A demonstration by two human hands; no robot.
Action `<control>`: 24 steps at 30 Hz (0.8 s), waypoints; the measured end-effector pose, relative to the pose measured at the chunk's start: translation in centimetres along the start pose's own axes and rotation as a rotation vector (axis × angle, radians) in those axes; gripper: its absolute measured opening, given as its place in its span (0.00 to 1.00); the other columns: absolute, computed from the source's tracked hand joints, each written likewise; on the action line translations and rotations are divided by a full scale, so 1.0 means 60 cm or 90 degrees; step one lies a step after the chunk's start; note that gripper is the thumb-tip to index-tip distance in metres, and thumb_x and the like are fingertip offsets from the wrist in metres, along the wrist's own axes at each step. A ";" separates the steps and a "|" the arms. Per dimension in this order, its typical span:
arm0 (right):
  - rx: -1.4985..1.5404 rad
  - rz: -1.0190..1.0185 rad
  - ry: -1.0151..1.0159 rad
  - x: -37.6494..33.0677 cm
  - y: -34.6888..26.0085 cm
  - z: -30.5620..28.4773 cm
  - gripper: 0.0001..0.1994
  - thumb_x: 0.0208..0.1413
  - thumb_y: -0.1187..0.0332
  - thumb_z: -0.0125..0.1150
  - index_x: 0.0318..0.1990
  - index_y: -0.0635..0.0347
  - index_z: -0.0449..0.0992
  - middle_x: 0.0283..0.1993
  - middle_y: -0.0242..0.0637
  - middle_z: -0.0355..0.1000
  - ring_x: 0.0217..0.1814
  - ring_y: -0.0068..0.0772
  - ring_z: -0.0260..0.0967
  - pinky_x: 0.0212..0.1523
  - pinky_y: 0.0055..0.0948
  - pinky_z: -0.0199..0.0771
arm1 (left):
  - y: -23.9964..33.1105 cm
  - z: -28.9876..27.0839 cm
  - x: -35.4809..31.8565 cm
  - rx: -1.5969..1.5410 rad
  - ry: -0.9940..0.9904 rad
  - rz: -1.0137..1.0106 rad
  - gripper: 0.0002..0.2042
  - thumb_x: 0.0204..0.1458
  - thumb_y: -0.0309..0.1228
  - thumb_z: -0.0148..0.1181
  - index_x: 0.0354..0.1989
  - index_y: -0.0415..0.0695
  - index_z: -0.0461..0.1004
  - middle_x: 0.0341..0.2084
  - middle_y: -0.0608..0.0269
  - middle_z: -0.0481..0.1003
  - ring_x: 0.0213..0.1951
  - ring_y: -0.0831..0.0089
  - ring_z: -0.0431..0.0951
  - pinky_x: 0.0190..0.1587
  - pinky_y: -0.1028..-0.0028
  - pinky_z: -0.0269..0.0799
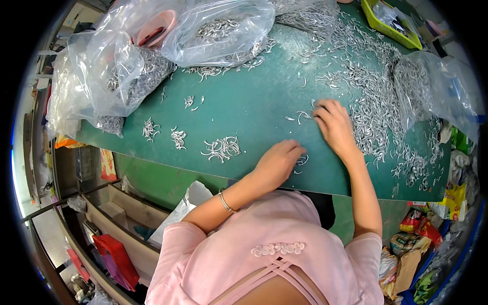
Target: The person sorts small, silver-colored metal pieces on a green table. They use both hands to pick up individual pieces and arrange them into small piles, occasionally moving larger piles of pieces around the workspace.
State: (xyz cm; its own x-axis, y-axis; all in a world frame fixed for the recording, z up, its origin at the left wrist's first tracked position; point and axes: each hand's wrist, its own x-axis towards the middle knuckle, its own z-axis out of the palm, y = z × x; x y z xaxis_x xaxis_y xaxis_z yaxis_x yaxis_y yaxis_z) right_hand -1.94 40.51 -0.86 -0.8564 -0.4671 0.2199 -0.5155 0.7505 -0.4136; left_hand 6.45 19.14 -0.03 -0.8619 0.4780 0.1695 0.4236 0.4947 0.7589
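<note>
— What's the surface like?

— A green work table [254, 101], curved by the lens, strewn with small silver metal hooks. The thickest heap of hooks [376, 107] runs down its right side, and little sorted clusters [221, 148] lie apart from one another on the bare left half.

— And at the far edge?

— Clear plastic bags [218, 30] holding more of the same hooks, with a pink dish [155, 28] between them. A yellow-green tray [389, 25] sits at the top right.

— Where are the hands?

— The right hand [334, 124] lies flat at the heap's inner edge, fingers spread over a few loose hooks [302, 116], pressing on them rather than gripping. The left hand [277, 162] rests near the table's front edge, fingers curled down over a small bunch of hooks [302, 160]; whether it actually pinches any, I cannot tell from here.

— Anything on the arms?

— A thin silver bracelet [225, 202] on the left wrist.
</note>
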 end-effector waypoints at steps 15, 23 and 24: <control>0.057 0.000 0.044 0.014 -0.050 -0.020 0.16 0.44 0.70 0.69 0.42 0.59 0.75 0.46 0.42 0.67 0.53 0.45 0.62 0.52 0.39 0.62 | -0.069 -0.012 0.075 0.174 0.140 -0.090 0.08 0.48 0.21 0.62 0.37 0.40 0.73 0.39 0.57 0.70 0.40 0.55 0.71 0.42 0.62 0.67; 0.074 0.052 0.072 -0.004 -0.028 -0.015 0.06 0.47 0.74 0.66 0.31 0.62 0.73 0.33 0.40 0.68 0.40 0.45 0.66 0.43 0.39 0.64 | -0.051 -0.029 0.103 -0.020 0.329 -0.091 0.16 0.48 0.18 0.60 0.48 0.39 0.73 0.45 0.50 0.71 0.48 0.53 0.72 0.46 0.64 0.71; 0.066 0.059 0.077 -0.007 -0.029 -0.018 0.07 0.47 0.74 0.66 0.31 0.63 0.73 0.34 0.41 0.69 0.40 0.46 0.66 0.43 0.40 0.65 | -0.047 -0.031 0.099 -0.006 0.332 -0.078 0.17 0.48 0.18 0.61 0.49 0.39 0.72 0.46 0.50 0.71 0.49 0.53 0.72 0.48 0.64 0.71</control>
State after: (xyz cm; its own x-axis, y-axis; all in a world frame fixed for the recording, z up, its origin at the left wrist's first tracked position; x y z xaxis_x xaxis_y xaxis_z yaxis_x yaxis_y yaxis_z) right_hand -0.71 39.90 0.75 -0.9004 -0.3344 0.2783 -0.4341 0.7327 -0.5241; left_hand -0.39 19.26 0.02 -0.9302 -0.0083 0.3670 0.3103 0.5165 0.7981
